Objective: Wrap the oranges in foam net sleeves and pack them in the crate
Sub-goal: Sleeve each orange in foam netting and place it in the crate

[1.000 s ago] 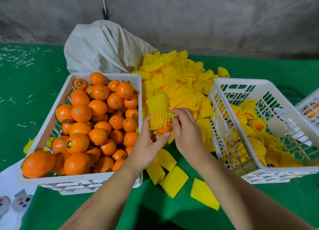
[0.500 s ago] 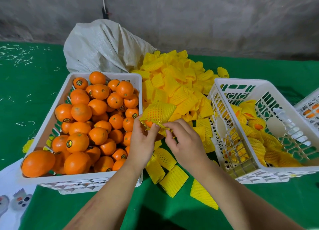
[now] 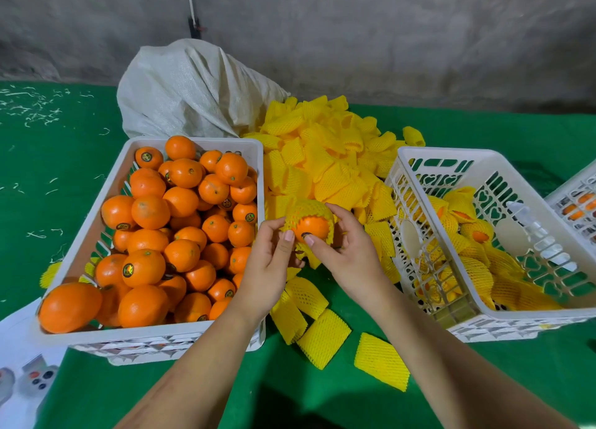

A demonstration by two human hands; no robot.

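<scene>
— Progress? Round orange [image 3: 311, 227], half-covered by yellow foam net sleeve [image 3: 308, 210], gripped by left hand [image 3: 269, 261] and right hand [image 3: 348, 251], left of white slotted crate [image 3: 419, 286].
— Few packed inside; many bare.

The scene is being lit evenly and brightly from above — colours are being rendered saturated, with small highlights on the oranges [image 3: 150, 211]. A soft dark shadow is being cast on the green counter [image 3: 532, 132] at the bottom centre. Straight edges are being bowed by wide-angle distortion — the lower left corner is being blurred.
</scene>
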